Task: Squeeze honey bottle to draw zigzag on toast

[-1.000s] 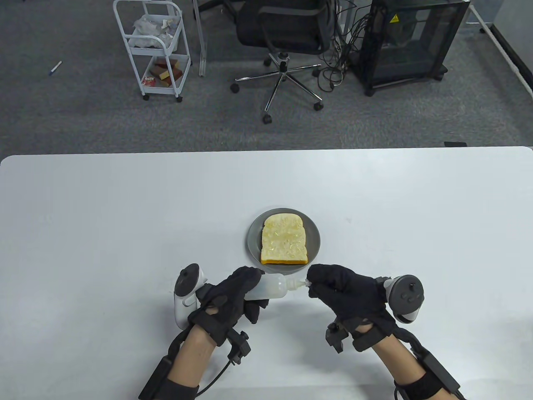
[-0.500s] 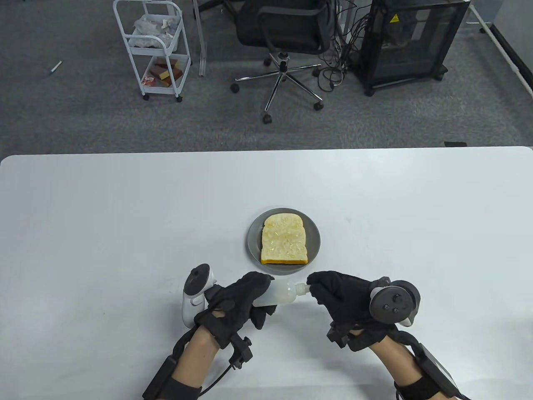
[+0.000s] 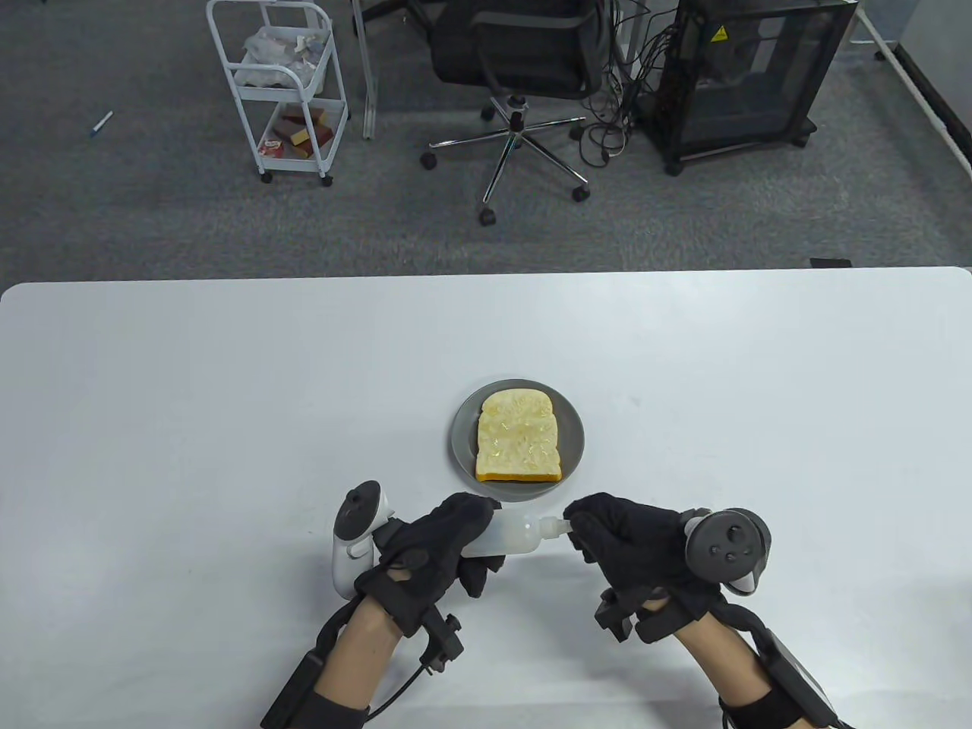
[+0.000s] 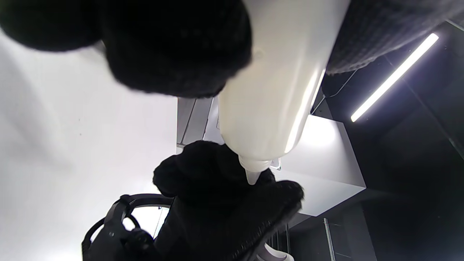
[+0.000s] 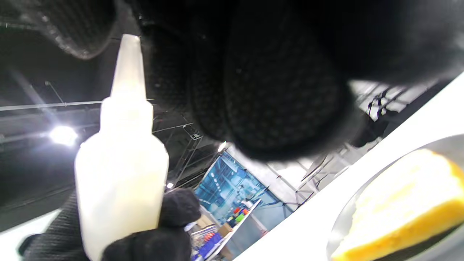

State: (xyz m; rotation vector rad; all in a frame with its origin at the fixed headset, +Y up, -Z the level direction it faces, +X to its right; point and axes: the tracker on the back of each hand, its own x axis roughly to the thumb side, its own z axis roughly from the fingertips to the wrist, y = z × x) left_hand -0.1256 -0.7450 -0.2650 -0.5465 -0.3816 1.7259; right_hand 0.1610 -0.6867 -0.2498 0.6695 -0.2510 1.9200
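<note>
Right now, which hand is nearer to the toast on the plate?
Left, narrowly. The left hand grips the honey bottle just below the plate holding the toast; the right hand, at the bottle's nozzle, sits below and further right.

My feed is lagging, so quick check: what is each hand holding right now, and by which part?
The left hand grips the honey bottle around its body. The right hand has its fingertips at the bottle's nozzle tip; whether they actually pinch it cannot be told.

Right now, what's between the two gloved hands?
In the table view, the honey bottle spans the gap: left hand grips its body, right hand pinches its nozzle.
</note>
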